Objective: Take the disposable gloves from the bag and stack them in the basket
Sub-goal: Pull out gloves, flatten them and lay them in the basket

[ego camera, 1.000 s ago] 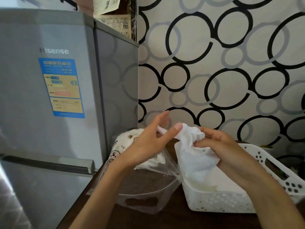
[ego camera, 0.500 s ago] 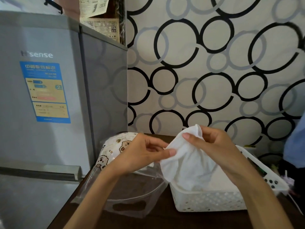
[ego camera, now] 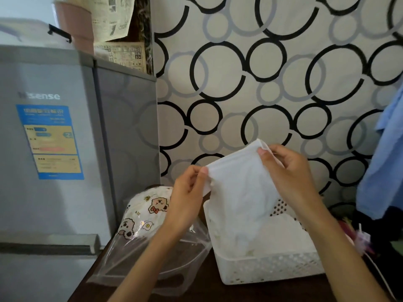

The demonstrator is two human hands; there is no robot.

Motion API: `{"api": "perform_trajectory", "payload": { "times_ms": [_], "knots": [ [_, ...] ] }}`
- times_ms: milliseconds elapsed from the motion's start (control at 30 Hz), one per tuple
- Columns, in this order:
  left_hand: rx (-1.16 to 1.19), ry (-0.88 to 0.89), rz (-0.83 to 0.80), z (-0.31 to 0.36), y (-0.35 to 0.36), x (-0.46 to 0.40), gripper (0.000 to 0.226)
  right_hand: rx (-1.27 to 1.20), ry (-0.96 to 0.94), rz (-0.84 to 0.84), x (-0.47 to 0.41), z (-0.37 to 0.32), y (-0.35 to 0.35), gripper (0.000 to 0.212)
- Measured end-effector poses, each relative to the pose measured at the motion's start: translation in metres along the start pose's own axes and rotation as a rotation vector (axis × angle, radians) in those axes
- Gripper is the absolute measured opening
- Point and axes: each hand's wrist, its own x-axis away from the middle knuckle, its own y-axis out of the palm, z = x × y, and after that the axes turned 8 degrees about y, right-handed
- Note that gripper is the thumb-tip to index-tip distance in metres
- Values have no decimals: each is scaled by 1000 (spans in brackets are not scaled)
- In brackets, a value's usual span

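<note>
Since half a second ago both hands have drawn apart and risen, spreading the white glove (ego camera: 239, 188) wider and higher above the basket. Right hand (ego camera: 285, 171) pinches the glove's upper corner between thumb and fingers; left hand (ego camera: 187, 192) pinches the opposite, lower edge the same way. Between them the glove hangs stretched and tilted, its lower part drooping into the white perforated basket (ego camera: 272, 269), where more white gloves lie. Just left of the basket sits the clear plastic bag (ego camera: 152, 253) with cartoon prints, on the dark table (ego camera: 207, 290). A grey fridge (ego camera: 54, 149) stands further left.
</note>
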Motion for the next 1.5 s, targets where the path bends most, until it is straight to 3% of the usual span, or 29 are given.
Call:
{"api": "perform_trajectory", "payload": {
  "times_ms": [133, 300, 433, 533, 733, 900, 1133, 1333, 1400, 1500],
  "knots": [
    [70, 14, 1, 8, 10, -10, 26, 1, -100, 62, -5, -11, -2, 21],
    [6, 117, 11, 20, -5, -16, 20, -74, -106, -27, 3, -24, -8, 18],
    [-102, 164, -13, 25, -28, -30, 18, -325, 128, -177, 10, -21, 0, 17],
    [-255, 99, -116, 9, -25, -40, 17, -430, 360, -245, 12, 5, 5, 18],
    [-664, -37, -501, -64, 27, -51, 25, -95, 647, -144, 1, 83, -12, 21],
    [-883, 131, -636, -76, 70, -59, 29, 265, 538, -50, -13, 115, -37, 21],
    [-1066, 267, -662, -87, 107, -58, 31, 786, 369, -6, -16, 139, -49, 34],
    [-936, 359, -548, -64, 94, -49, 22, 995, 279, -51, -25, 138, -52, 30],
    [-857, 263, -692, -57, 83, -43, 31, 953, 258, -60, -29, 139, -54, 29],
    [-829, -5, -1068, -47, 71, -27, 70, 931, 153, -56, -27, 134, -55, 35]
  ]
}}
